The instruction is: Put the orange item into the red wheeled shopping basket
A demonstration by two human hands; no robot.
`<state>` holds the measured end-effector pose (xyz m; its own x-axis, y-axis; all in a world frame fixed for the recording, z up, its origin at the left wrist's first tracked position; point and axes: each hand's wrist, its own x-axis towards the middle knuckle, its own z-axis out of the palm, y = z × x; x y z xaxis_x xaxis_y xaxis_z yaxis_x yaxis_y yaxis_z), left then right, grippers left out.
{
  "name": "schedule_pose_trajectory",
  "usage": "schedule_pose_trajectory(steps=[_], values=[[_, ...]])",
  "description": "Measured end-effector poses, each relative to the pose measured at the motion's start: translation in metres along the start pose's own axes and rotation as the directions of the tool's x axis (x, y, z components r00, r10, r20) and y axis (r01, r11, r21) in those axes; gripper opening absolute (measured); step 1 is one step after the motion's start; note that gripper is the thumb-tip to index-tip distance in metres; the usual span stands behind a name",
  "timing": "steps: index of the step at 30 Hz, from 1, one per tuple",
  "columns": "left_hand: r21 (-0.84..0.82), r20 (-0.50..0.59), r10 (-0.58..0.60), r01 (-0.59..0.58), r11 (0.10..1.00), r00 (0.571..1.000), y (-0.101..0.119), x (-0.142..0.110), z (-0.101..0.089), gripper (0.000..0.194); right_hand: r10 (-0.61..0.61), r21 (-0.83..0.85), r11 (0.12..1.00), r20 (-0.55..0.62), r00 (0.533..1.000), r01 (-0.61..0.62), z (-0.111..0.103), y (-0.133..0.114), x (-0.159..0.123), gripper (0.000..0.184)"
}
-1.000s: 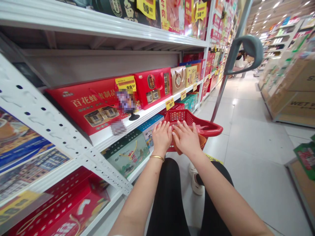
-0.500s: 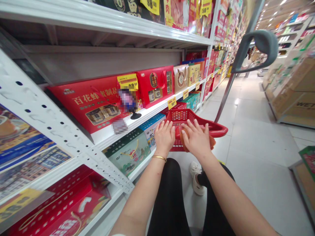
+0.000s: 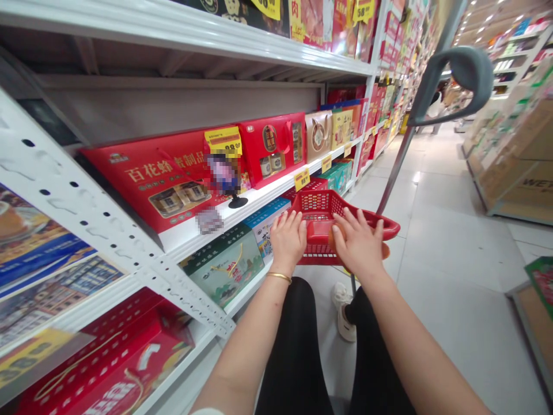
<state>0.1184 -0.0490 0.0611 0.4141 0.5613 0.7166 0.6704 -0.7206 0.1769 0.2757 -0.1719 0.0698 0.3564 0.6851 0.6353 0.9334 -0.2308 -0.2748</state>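
A red plastic shopping basket (image 3: 322, 202) with perforated walls stands in front of my knees. My left hand (image 3: 288, 239) lies palm down at its left rim, fingers stretched out and holding nothing visible. Over the near right part of the basket, my right hand (image 3: 356, 239) presses on a soft-looking orange-brown piece (image 3: 386, 251), perhaps a cloth. Its edges show on both sides of the hand; the palm hides the rest. From the basket's far right side rises a metal pull rod (image 3: 395, 167) with a grey loop handle (image 3: 469, 80).
White shelving on the left holds a red gift box (image 3: 147, 178), another red box (image 3: 272, 153) and a green box (image 3: 224, 268). A blurred item on a black stand (image 3: 237, 202) sits at the shelf edge. Cartons (image 3: 522, 161) line the tiled aisle's right side.
My right hand has slid to the right along the basket, and the orange-brown piece has moved with it. My left hand stays nearly where it was.
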Motion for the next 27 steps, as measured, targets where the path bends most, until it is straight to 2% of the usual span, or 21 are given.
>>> schedule_pose_trajectory(steps=[3,5,8,12,15,17,20,22,25,27], values=[[0.015,0.026,0.003,-0.004,1.0,1.0,0.0,0.0,-0.001,0.045,-0.181,0.049,0.983,0.031,0.983,0.179,0.008,-0.037,-0.004,0.046],[0.023,0.036,0.008,-0.009,1.0,0.999,0.0,0.0,-0.002,0.046,-0.24,0.069,0.969,0.04,0.97,0.237,0.01,-0.047,-0.006,0.046],[0.018,0.032,0.018,-0.018,1.0,0.999,0.0,0.0,-0.003,0.045,-0.205,0.063,0.977,0.032,0.978,0.203,0.006,-0.031,-0.006,0.047],[-0.015,0.032,0.018,-0.018,1.0,0.999,0.0,0.0,-0.002,0.044,0.024,0.016,1.0,-0.01,1.0,-0.024,-0.005,0.016,-0.003,0.049],[-0.02,0.028,0.005,-0.004,1.0,1.0,-0.001,0.0,-0.001,0.044,0.112,-0.005,0.994,-0.017,0.994,-0.112,-0.006,0.023,0.0,0.05],[-0.013,0.025,-0.002,0.002,1.0,1.0,-0.001,0.0,-0.001,0.045,0.057,-0.002,0.998,-0.007,0.998,-0.057,-0.002,0.008,0.002,0.049],[-0.005,0.04,0.006,-0.006,1.0,0.999,0.0,0.001,-0.002,0.046,-0.091,0.01,0.996,0.006,0.996,0.091,0.008,-0.023,0.002,0.047],[0.001,0.049,0.012,-0.012,1.0,0.999,0.001,0.001,-0.004,0.046,-0.166,0.011,0.986,0.008,0.986,0.166,0.012,-0.034,0.0,0.047],[0.008,0.046,0.01,-0.01,1.0,0.999,0.002,0.001,-0.005,0.047,-0.187,-0.007,0.982,-0.01,0.982,0.187,0.012,-0.021,-0.005,0.047],[0.007,0.041,0.007,-0.007,1.0,0.999,0.003,0.002,-0.005,0.046,-0.121,-0.028,0.992,-0.048,0.992,0.119,0.008,-0.001,-0.008,0.048]])
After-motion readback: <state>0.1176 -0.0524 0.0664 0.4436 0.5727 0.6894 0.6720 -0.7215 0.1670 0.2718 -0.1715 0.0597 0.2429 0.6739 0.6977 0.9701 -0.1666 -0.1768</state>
